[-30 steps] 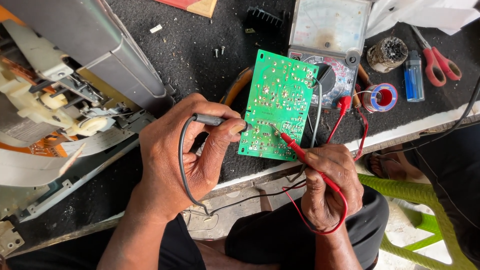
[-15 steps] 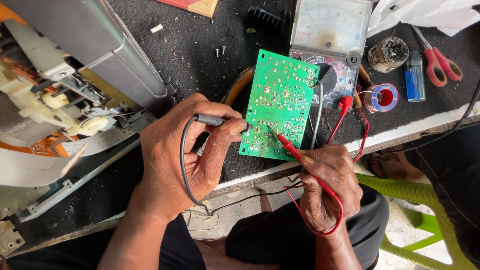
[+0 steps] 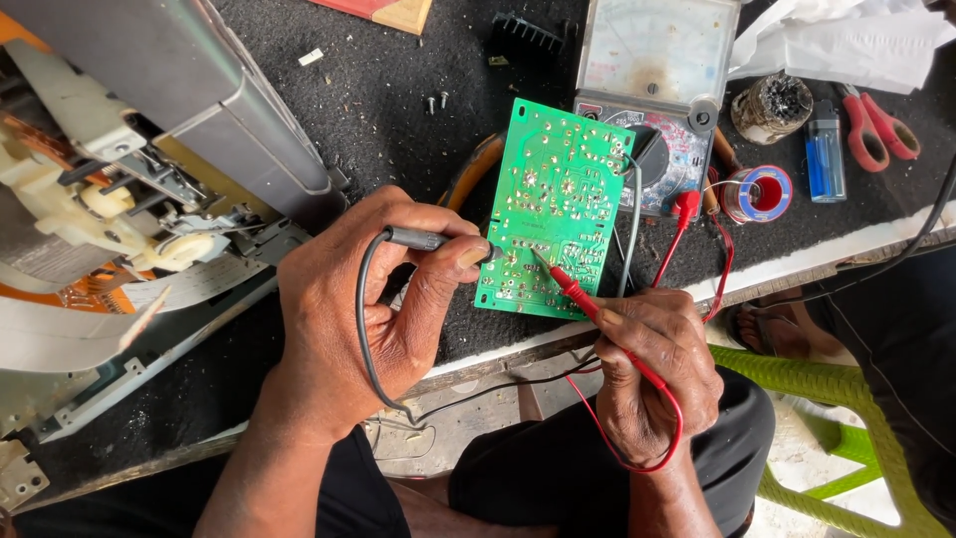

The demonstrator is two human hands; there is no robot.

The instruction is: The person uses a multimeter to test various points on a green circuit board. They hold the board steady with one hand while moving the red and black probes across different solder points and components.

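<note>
A green circuit board (image 3: 560, 204) lies solder side up on the black bench mat, leaning on an analog multimeter (image 3: 657, 75). My left hand (image 3: 368, 309) grips a black test probe (image 3: 428, 239), its tip at the board's left edge. My right hand (image 3: 652, 374) pinches a red test probe (image 3: 566, 284) whose metal tip touches solder points near the board's lower middle. Red and black leads run from the probes to the meter.
An opened appliance chassis (image 3: 129, 199) with cream plastic parts fills the left. At the right lie a solder spool (image 3: 762, 192), a blue lighter (image 3: 825, 149), red-handled scissors (image 3: 876, 130), a round wire brush (image 3: 772, 108) and white paper. A green chair frame (image 3: 827, 418) is below the bench edge.
The red probe's tip has shifted slightly up and left across the solder points. My left hand and the black probe have stayed in place.
</note>
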